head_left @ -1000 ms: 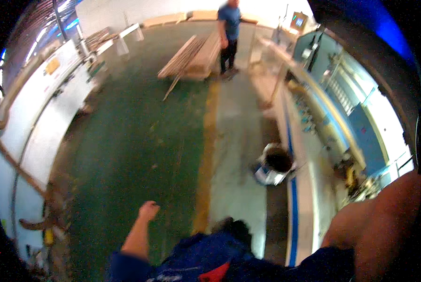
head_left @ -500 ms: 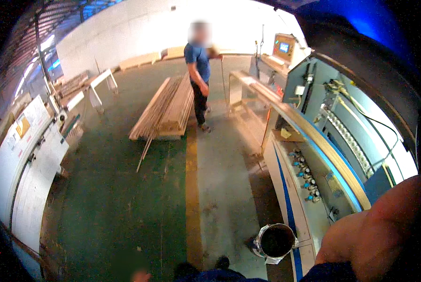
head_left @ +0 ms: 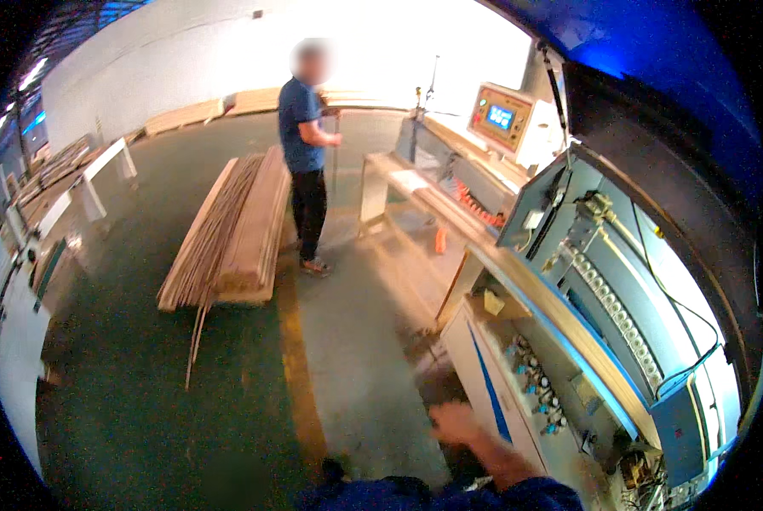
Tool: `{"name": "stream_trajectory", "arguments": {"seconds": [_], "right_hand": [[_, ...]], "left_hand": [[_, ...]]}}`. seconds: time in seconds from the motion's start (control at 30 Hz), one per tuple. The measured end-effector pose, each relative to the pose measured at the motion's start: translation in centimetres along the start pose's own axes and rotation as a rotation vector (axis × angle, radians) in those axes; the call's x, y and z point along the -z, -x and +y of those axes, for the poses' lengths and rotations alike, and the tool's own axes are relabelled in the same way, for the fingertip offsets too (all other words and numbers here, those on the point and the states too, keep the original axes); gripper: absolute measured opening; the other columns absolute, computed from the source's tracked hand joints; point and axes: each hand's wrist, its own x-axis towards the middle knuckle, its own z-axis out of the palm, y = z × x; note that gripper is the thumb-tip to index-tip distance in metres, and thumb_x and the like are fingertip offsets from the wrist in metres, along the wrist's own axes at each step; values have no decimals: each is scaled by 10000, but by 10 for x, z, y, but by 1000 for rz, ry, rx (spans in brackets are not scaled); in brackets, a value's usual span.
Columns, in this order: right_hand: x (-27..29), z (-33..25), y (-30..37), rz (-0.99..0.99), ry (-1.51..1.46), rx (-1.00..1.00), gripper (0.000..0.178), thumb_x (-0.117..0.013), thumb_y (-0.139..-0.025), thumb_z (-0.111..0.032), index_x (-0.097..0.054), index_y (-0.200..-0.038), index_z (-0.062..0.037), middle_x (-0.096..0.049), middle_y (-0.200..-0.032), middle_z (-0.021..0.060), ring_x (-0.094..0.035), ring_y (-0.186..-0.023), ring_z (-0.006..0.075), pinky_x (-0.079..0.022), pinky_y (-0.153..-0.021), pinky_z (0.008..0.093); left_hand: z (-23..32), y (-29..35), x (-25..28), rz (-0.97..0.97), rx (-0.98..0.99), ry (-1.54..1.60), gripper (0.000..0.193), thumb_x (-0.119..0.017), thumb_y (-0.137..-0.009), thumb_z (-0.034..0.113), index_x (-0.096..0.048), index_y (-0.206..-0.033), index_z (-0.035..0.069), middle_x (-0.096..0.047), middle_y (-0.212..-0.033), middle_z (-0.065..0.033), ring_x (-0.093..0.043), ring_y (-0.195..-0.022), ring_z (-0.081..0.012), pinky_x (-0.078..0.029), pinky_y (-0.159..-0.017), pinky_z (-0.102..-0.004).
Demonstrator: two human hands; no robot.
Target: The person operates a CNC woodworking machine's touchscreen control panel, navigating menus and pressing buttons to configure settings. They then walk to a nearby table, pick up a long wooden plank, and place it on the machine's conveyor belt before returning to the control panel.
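My right hand (head_left: 456,424) reaches in from the lower edge, low beside the white machine cabinet (head_left: 482,379) with its blue stripe. Motion smears its fingers, so whether they are spread or closed does not show. I make out nothing held in it. My left hand is out of view. Nearest on the right, a long wooden strip (head_left: 582,328) runs along the machine's blue-edged rail. Beneath that rail sits a row of small pneumatic fittings (head_left: 539,392) with blue parts.
Another person (head_left: 303,128) in a blue shirt stands ahead beside a low stack of wooden boards (head_left: 249,226), with thin strips (head_left: 196,345) jutting toward me. A control panel (head_left: 499,117) tops the machine's far end. White trestles (head_left: 92,196) stand at left.
My right arm has swung left and down from the machine's near end. My view has turned right; the fingertip at the lower edge and the bucket no longer show. The other person's forearm has risen.
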Motion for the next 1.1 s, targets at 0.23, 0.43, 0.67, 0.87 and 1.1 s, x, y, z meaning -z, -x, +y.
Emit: {"name": "stream_trajectory", "arguments": {"seconds": [0.23,0.43,0.67,0.87,1.1], "right_hand": [[-254,66,-133,31,-583,-172,440,-513,-991,-458,-689,-1021,-56,-713,-947,177,-690,-913,376,-555,-809,499],[-207,86,-218,-128,-1080,-754,329,-597,-920,-383,-695,-988,-76,-688,-847,148,-665,-790,350,-529,-704,495],[-109,98,-427,94,-1791,-907,226,-694,-838,-295,-702,-950,-99,-658,-729,113,-635,-647,319,-500,-583,490],[145,216,-608,604,-951,-294,380,-653,-904,-392,-699,-1081,-58,-728,-1059,158,-684,-1003,354,-541,-872,459],[396,392,-683,1187,-971,-432,340,-735,-880,-259,-681,-1123,-27,-704,-875,122,-667,-822,185,-542,-764,344]], "left_hand": [[190,-313,139,448,-683,-605,239,-560,-954,276,-683,-924,73,-643,-816,-130,-621,-731,-268,-525,-681,-429],[418,-419,222,249,-533,-273,206,-582,-939,260,-677,-957,77,-653,-884,-144,-629,-799,-275,-522,-745,-437],[581,-587,300,201,-506,-283,227,-602,-940,259,-665,-1029,60,-663,-952,-150,-632,-863,-279,-518,-795,-436],[709,-739,240,70,-555,-220,263,-618,-941,259,-655,-1091,45,-671,-1011,-155,-634,-918,-283,-514,-838,-435],[815,-896,200,-19,-556,-126,319,-638,-942,258,-644,-1163,28,-680,-1079,-160,-637,-982,-287,-510,-888,-434]]}}
